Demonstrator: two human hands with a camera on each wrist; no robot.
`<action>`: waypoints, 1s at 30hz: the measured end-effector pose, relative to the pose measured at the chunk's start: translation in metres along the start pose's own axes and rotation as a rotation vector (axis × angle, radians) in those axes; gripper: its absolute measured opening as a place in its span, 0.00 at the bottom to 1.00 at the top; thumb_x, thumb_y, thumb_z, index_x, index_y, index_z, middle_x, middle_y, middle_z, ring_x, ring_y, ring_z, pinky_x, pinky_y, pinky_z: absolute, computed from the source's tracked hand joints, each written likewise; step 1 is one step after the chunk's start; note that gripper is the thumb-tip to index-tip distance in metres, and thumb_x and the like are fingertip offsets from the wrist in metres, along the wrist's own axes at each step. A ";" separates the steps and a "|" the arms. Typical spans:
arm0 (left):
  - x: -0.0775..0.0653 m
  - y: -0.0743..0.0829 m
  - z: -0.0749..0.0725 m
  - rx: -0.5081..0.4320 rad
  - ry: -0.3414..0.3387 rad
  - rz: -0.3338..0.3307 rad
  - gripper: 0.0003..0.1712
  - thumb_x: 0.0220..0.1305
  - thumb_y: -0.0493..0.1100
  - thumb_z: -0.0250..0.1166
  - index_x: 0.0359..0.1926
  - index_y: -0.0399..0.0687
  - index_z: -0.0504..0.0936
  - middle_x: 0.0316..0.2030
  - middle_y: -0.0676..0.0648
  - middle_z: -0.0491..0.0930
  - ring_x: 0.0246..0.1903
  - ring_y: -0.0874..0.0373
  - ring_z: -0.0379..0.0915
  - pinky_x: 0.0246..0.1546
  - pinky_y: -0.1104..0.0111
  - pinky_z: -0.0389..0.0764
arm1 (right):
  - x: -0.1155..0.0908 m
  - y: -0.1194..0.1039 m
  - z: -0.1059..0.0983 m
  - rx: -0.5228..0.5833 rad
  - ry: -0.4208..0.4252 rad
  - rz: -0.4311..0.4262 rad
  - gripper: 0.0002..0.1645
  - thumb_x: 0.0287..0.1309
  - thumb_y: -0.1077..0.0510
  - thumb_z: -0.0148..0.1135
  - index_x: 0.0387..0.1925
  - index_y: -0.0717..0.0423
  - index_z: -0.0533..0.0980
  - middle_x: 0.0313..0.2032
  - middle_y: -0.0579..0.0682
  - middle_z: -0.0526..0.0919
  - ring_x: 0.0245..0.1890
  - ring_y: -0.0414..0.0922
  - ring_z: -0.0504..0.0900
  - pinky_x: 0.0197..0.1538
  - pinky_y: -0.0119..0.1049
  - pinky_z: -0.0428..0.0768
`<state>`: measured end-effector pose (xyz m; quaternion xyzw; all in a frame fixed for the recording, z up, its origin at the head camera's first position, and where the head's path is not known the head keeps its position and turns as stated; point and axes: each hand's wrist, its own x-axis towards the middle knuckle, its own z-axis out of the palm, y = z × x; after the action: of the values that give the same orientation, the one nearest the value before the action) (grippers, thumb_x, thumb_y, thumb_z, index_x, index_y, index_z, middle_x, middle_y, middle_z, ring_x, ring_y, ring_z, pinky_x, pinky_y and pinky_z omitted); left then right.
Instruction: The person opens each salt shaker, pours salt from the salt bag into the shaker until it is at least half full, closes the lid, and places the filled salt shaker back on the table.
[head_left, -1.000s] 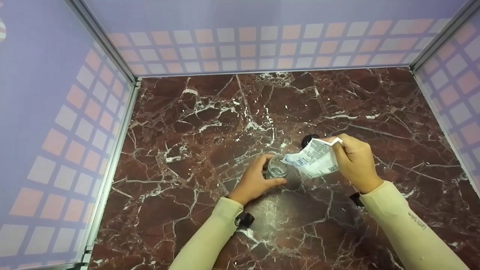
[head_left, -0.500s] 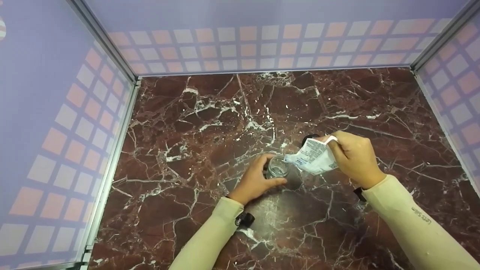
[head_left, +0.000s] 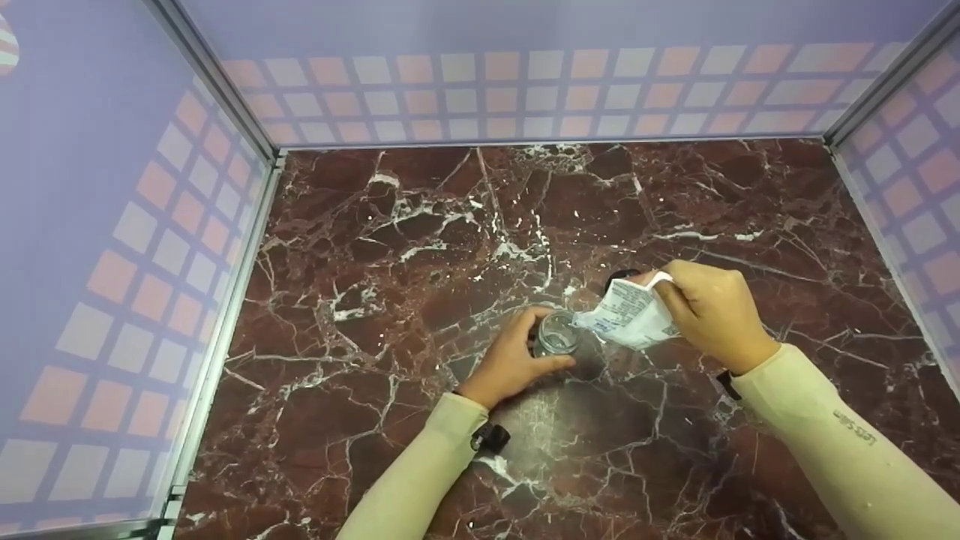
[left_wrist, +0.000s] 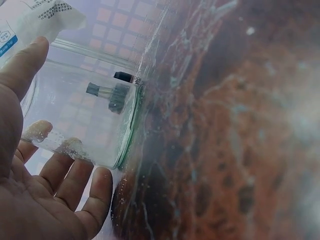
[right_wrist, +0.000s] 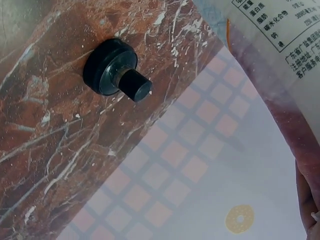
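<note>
My left hand (head_left: 514,361) grips a clear glass jar (head_left: 556,334) standing on the table, thumb on the near side and fingers behind. In the left wrist view the fingers curve about the jar (left_wrist: 75,110), with whitish specks showing low on its glass. A white printed packet (head_left: 630,315) is pinched at its upper end by my right hand (head_left: 712,311). The packet slants down to the left, its narrow corner right at the jar's rim. Up close in the right wrist view, the packet (right_wrist: 295,30) carries dark printed text; most of the right hand is out of frame there.
Behind the packet lies a black lid with a knob (right_wrist: 112,67), partly covered in the head view. White specks dot the dark red marbled table (head_left: 420,300). Purple walls with pink and white squares (head_left: 525,90) enclose the back and sides.
My right hand and forearm have shifted slightly, the forearm swinging a little to the right. The packet's corner has moved slightly rightward, still by the jar's rim. The left hand and jar stay put.
</note>
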<state>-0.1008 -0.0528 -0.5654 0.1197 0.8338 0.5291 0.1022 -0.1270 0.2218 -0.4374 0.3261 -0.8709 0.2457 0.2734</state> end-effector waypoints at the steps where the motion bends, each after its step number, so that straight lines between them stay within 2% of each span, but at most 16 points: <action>1: 0.000 0.000 0.000 -0.005 -0.001 0.001 0.46 0.49 0.62 0.80 0.67 0.62 0.71 0.61 0.48 0.75 0.51 0.58 0.74 0.52 0.63 0.81 | 0.001 0.000 0.000 -0.001 -0.007 -0.005 0.09 0.62 0.68 0.64 0.26 0.58 0.77 0.22 0.53 0.83 0.17 0.42 0.73 0.19 0.37 0.69; 4: 0.000 -0.001 0.000 -0.009 -0.002 0.004 0.48 0.48 0.64 0.80 0.68 0.59 0.71 0.59 0.48 0.76 0.50 0.59 0.75 0.49 0.65 0.82 | 0.003 -0.001 0.000 -0.003 -0.002 -0.024 0.09 0.60 0.69 0.65 0.26 0.58 0.76 0.22 0.53 0.83 0.17 0.42 0.73 0.18 0.37 0.69; 10: 0.000 -0.002 0.000 -0.014 -0.006 0.016 0.49 0.48 0.64 0.79 0.68 0.54 0.71 0.58 0.47 0.76 0.50 0.58 0.75 0.49 0.66 0.82 | 0.008 -0.002 -0.002 -0.011 -0.020 -0.040 0.13 0.59 0.70 0.66 0.24 0.57 0.73 0.19 0.51 0.78 0.16 0.39 0.67 0.18 0.34 0.65; 14: 0.001 -0.002 0.000 -0.005 -0.006 0.012 0.49 0.48 0.63 0.80 0.68 0.54 0.71 0.58 0.47 0.76 0.49 0.59 0.74 0.49 0.66 0.82 | 0.011 -0.002 -0.002 -0.025 -0.035 -0.046 0.15 0.60 0.69 0.67 0.23 0.56 0.71 0.18 0.50 0.75 0.16 0.38 0.65 0.18 0.33 0.64; 19: 0.001 -0.003 -0.001 0.026 -0.005 0.033 0.50 0.50 0.65 0.79 0.69 0.52 0.71 0.57 0.46 0.76 0.49 0.58 0.73 0.49 0.65 0.80 | 0.016 0.000 -0.002 -0.047 -0.056 -0.073 0.20 0.63 0.66 0.64 0.21 0.53 0.64 0.16 0.46 0.64 0.16 0.38 0.57 0.19 0.32 0.58; 26: 0.001 -0.002 -0.001 0.020 -0.007 0.032 0.50 0.50 0.65 0.79 0.69 0.52 0.70 0.57 0.45 0.76 0.48 0.58 0.73 0.48 0.64 0.80 | 0.021 -0.002 -0.002 -0.047 -0.078 -0.075 0.20 0.63 0.67 0.64 0.21 0.53 0.66 0.15 0.46 0.65 0.16 0.38 0.57 0.20 0.32 0.58; 30: 0.001 -0.002 -0.001 0.020 -0.005 0.025 0.50 0.49 0.65 0.79 0.69 0.53 0.70 0.58 0.45 0.76 0.48 0.58 0.73 0.48 0.64 0.80 | 0.023 -0.002 -0.002 -0.047 -0.081 -0.094 0.22 0.65 0.65 0.63 0.20 0.53 0.62 0.15 0.44 0.59 0.16 0.38 0.54 0.19 0.32 0.55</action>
<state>-0.1017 -0.0540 -0.5669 0.1325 0.8373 0.5215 0.0968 -0.1393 0.2117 -0.4210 0.3698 -0.8705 0.1985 0.2570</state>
